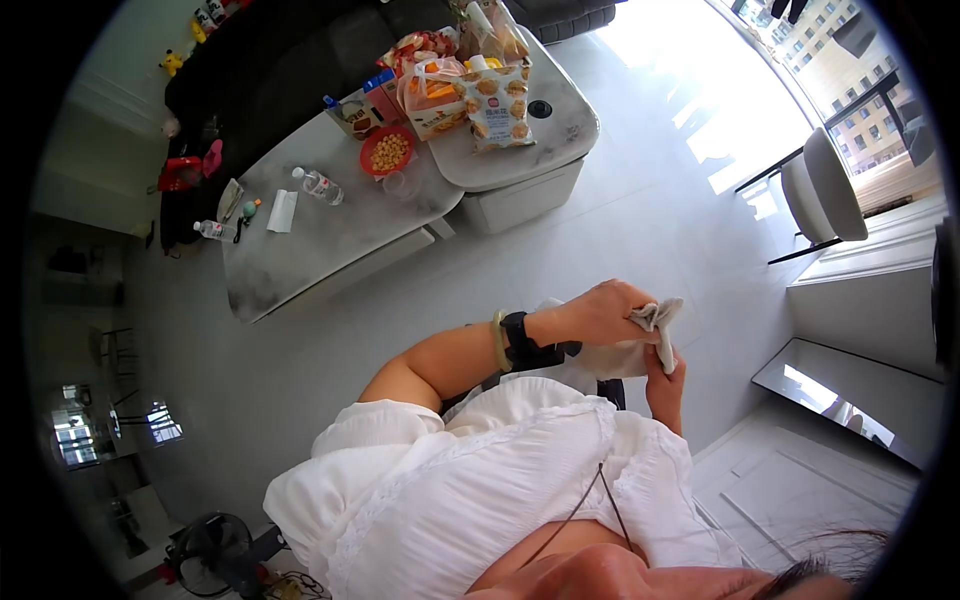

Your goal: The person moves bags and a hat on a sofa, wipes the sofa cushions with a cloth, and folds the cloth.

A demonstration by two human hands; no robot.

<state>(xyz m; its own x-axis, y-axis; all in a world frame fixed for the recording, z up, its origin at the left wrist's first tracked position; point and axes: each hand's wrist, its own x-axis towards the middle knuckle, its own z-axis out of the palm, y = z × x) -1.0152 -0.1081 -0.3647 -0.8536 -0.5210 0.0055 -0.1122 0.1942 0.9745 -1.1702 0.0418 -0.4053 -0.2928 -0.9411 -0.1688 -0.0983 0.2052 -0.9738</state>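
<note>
A whitish cloth [615, 358] is bunched up in front of my white top, its gathered end sticking out to the right. My left hand [598, 312], with a black watch and a pale bangle on the wrist, is closed with the fingers curled onto the cloth's gathered part. Just below it, my right hand [664, 385] pinches the cloth's edge from the right side. Part of the cloth is hidden behind my left hand and forearm.
Beyond the floor stands a marble-topped coffee table [330, 245] with a red bowl of snacks [388, 152], snack bags [498, 105] and water bottles [320, 187]. A chair [822, 185] is by the window. A fan [212, 550] stands at lower left.
</note>
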